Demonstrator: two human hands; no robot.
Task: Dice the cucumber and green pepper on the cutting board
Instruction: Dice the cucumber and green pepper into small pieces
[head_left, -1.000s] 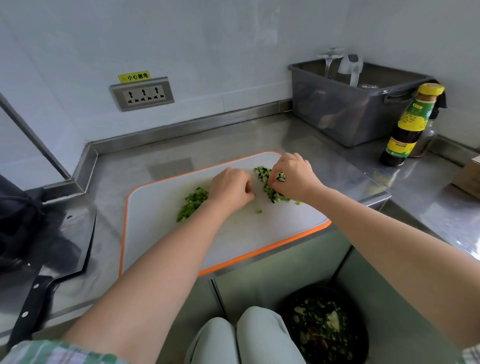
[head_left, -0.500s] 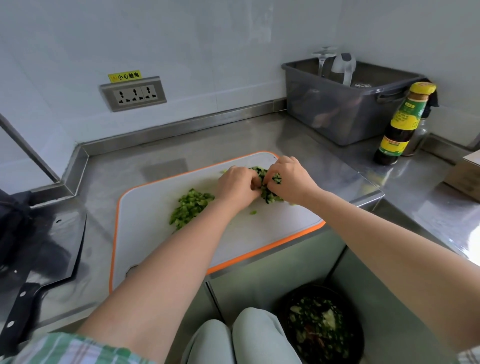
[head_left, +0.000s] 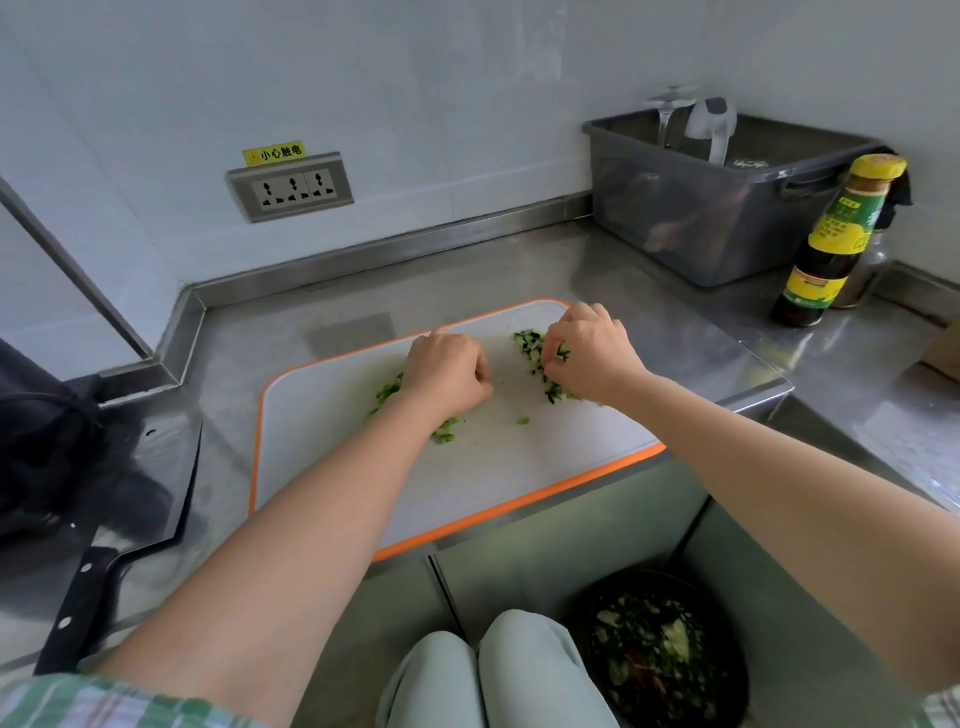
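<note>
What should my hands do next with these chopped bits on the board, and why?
Probably nudge the stray green bit into a pile. The right hand pinches cucumber bits, the left hand rests on the pepper pile, and the knife lies off the board, so gathering seems the aim.

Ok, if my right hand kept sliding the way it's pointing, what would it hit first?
Your right hand points up-left, so first the diced cucumber pile it's already touching; past that, seemingly just bare cutting board and steel counter.
</note>
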